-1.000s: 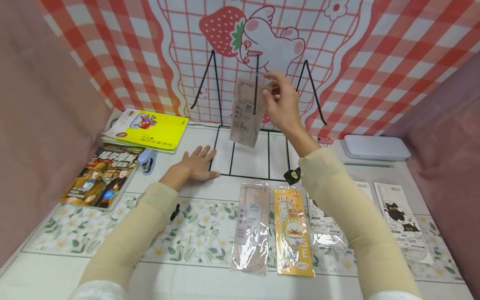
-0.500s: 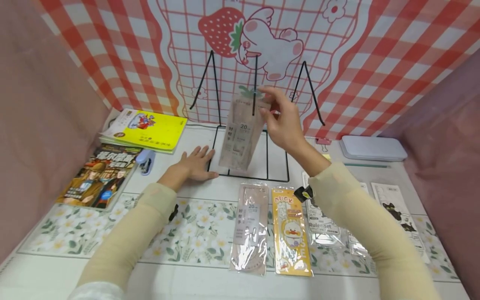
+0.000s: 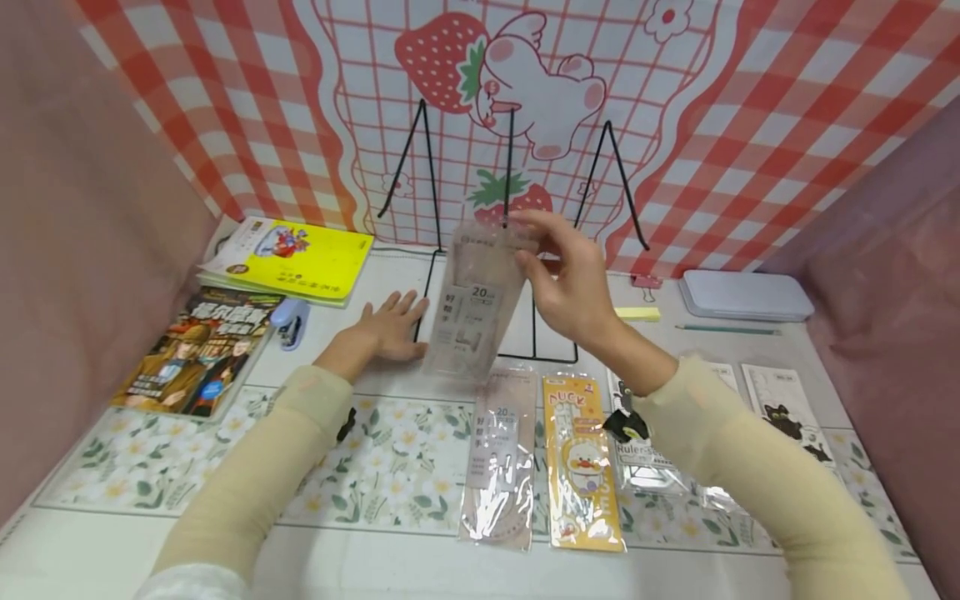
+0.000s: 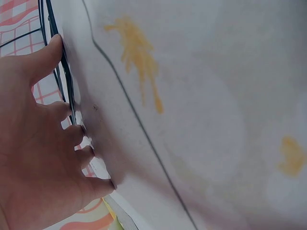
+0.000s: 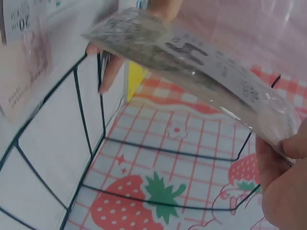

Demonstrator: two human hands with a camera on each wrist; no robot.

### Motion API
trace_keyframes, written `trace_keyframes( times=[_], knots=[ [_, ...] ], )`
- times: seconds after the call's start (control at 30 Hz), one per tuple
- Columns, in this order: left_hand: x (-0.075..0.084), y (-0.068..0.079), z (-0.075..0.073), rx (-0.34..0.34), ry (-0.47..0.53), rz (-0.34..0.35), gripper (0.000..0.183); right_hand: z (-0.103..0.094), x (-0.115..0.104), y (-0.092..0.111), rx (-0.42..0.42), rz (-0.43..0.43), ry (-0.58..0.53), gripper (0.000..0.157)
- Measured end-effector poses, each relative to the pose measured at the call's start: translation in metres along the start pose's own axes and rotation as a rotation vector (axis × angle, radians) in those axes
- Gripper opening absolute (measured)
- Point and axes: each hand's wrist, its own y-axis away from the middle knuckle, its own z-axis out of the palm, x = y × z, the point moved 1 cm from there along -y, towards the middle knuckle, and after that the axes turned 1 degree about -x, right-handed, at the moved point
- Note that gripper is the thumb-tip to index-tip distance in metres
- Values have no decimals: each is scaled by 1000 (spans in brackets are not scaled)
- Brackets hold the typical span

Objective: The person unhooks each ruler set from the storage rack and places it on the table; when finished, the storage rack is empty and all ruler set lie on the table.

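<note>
Pinched between the thumb and fingers of my right hand (image 3: 570,283) is a clear packaged ruler set (image 3: 468,321), held by its top corner and tilted above the table. Its top edge lies by the tip of the middle prong of a black wire rack (image 3: 509,167); whether the prong still passes through it I cannot tell. In the right wrist view the package (image 5: 211,72) slants across, the hand (image 5: 283,191) at its end. My left hand (image 3: 384,329) rests with spread fingers on the table, touching the left side of the rack's base.
In front lie a matching pink ruler pack (image 3: 498,467), a yellow duck pack (image 3: 585,467) and several white cat ruler packs (image 3: 787,417). Left are a stapler (image 3: 291,323), a magazine (image 3: 202,354) and yellow books (image 3: 315,258). A pencil case (image 3: 746,296) sits back right.
My right hand has drawn the packaged ruler set down and toward me along the middle prong to its tip. The left hand has stayed in place.
</note>
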Motion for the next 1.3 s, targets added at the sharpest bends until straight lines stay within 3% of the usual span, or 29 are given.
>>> trace_keyframes(
  times=[0.17,0.33,0.5,0.6,0.73,0.9,1.07,1.3],
  knots=[
    [0,2,-2,0,14,17,87,5,-12,12,29,-19,-89,34],
    [-4,2,-4,-14,20,26,93,21,-11,28,-104,195,-205,38],
    [-4,2,-3,-15,14,22,97,48,5,52,-253,426,-274,41],
    [-1,1,-2,-16,14,16,98,62,15,65,-327,509,-242,41],
    [3,1,-1,-14,9,-2,97,72,25,78,-421,574,-101,42],
    [7,4,-4,-2,2,-2,89,78,34,88,-569,668,27,53],
    [9,5,-7,5,-12,0,89,81,38,93,-696,761,30,67],
    [9,4,-6,-4,-22,-9,90,80,37,95,-728,787,-17,68]
  ],
)
